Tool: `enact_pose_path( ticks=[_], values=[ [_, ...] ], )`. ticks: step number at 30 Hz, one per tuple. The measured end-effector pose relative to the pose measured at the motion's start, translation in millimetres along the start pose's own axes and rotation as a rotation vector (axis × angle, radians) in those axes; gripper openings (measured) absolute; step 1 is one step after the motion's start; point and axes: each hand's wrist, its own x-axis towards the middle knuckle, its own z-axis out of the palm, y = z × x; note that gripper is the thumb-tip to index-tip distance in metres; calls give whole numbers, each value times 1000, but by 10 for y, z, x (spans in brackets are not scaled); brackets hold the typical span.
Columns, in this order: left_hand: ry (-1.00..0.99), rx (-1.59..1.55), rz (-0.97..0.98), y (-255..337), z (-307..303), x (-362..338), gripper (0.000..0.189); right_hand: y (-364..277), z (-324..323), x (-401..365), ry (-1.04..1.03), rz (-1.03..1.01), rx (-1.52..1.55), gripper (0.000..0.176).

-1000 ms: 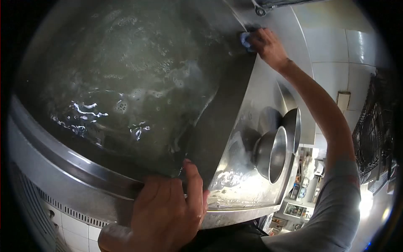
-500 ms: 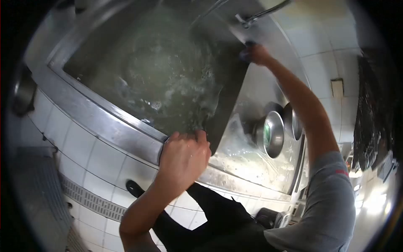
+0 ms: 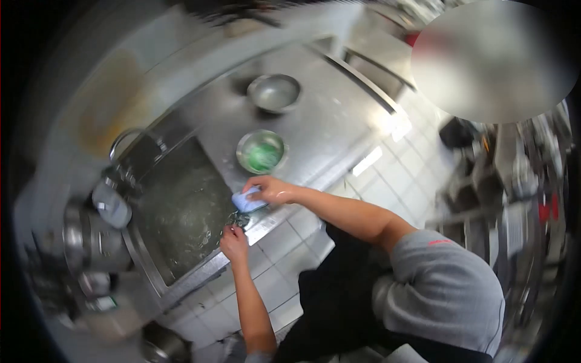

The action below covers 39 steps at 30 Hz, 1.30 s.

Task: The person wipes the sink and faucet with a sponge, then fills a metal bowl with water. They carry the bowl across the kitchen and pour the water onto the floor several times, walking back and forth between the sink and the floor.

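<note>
My right hand (image 3: 271,190) grips a pale blue sponge (image 3: 247,200) over the corner of the water-filled sink (image 3: 154,272). Just below it my left hand (image 3: 234,243) is at the sink's front rim, fingers curled closed. Something dark and shiny (image 3: 239,219) lies between the hands at their fingertips; blur keeps me from telling what it is or whether the left fingers hold it. Close beyond the right hand stands a metal bowl (image 3: 241,158) with a bright green thing (image 3: 264,157) inside.
A second metal bowl (image 3: 275,92) stands farther back on the steel counter (image 3: 339,121). A curved faucet (image 3: 136,134) rises behind the sink. At the sink's left are a whitish container (image 3: 113,209) and a large metal pot (image 3: 100,242). White tiles (image 3: 272,266) cover the floor.
The view has swung toward the counter and bowls. My right hand has come from the sink's far edge to near my left hand, now with the sponge plainly visible in it.
</note>
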Motion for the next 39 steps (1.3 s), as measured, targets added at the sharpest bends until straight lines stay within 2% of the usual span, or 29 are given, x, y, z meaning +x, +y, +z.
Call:
enact_pose_path(
  ticks=[1, 3, 4, 6, 9, 11, 12, 14, 15, 16, 17, 18, 19, 20, 21, 23, 26, 28, 30, 33, 34, 35, 36, 37, 38, 39],
  values=[
    [10, -95, -31, 10, -10, -79, 26, 189, -141, -388, 30, 168, 385, 25],
    [-11, -67, 44, 37, 14, -107, 27, 491, -567, -1240, 100, 328, 1056, 28],
    [-4, -67, 60, 20, -141, -50, 28, 349, -762, -1552, 174, 353, 1081, 28],
    [2, -105, 123, -142, 2, -56, 27, 442, -1146, -2256, 346, 369, 1089, 36],
    [-47, -86, 150, -195, -97, -105, 28, 412, -1413, -3053, 569, 414, 1119, 65],
    [-129, -1, 207, -289, -100, -64, 28, 777, -1495, -3459, 537, 309, 1137, 58],
    [-242, 10, 157, -570, 31, 69, 29, 843, -1482, -3572, 561, 243, 1119, 55],
    [106, 163, 675, -49, -90, 32, 29, 767, -1444, -3774, 710, 205, 1101, 54],
    [85, 125, 737, 50, 92, 98, 29, 670, -1471, -3902, 705, 137, 1251, 55],
    [123, 102, 806, 133, 238, 211, 41, 613, -1535, -3976, 670, 55, 1396, 56],
    [170, 69, 869, 377, 479, 350, 53, 916, -1659, -4174, 281, -290, 1541, 58],
    [163, 30, 911, 1031, 650, 333, 53, 730, -1709, -4372, 583, -243, 1478, 59],
    [-5, -134, 1006, 1963, 660, 187, 41, 603, -1791, -4576, 645, -309, 1461, 59],
    [-178, -289, 1088, 2651, 742, 32, 28, 538, -1906, -4811, 698, -369, 1446, 59],
    [-195, -305, 1115, 3010, 919, 6, 28, 506, -2064, -5086, 763, -395, 1392, 59],
    [-630, -531, 1003, 3669, 1402, 44, 27, 306, -2483, -5597, 931, -380, 1263, 58],
    [-734, -484, 984, 4372, 1771, 146, 27, -16, -3173, -6182, 1096, -390, 1039, 55],
    [-716, -547, 1034, 4646, 2004, 232, 28, -298, -3602, -6435, 1149, -398, 888, 55],
    [-641, -538, 1040, 4816, 2297, 410, 28, -434, -4009, -6680, 1153, -391, 829, 55],
    [-621, -453, 986, 5359, 2214, 545, 36, -765, -4418, -6907, 1186, -377, 859, 57],
    [-625, -446, 988, 5567, 2405, 589, 36, -969, -4476, -6973, 1251, -253, 705, 58],
    [-696, -583, 972, 5729, 2632, 715, 32, -1127, -4411, -7046, 1300, -129, 572, 60],
    [-762, -714, 946, 5875, 2825, 860, 30, -1220, -4293, -7208, 1326, -80, 607, 59],
    [-777, -733, 905, 6075, 2952, 973, 30, -1260, -4073, -7373, 1460, -119, 747, 57],
    [-787, -761, 851, 6330, 3085, 1006, 30, -1123, -3769, -7543, 1651, -260, 895, 56],
    [-873, -772, 810, 6604, 3221, 1032, 29, -924, -3475, -7572, 1927, -459, 1016, 53]
  ],
)
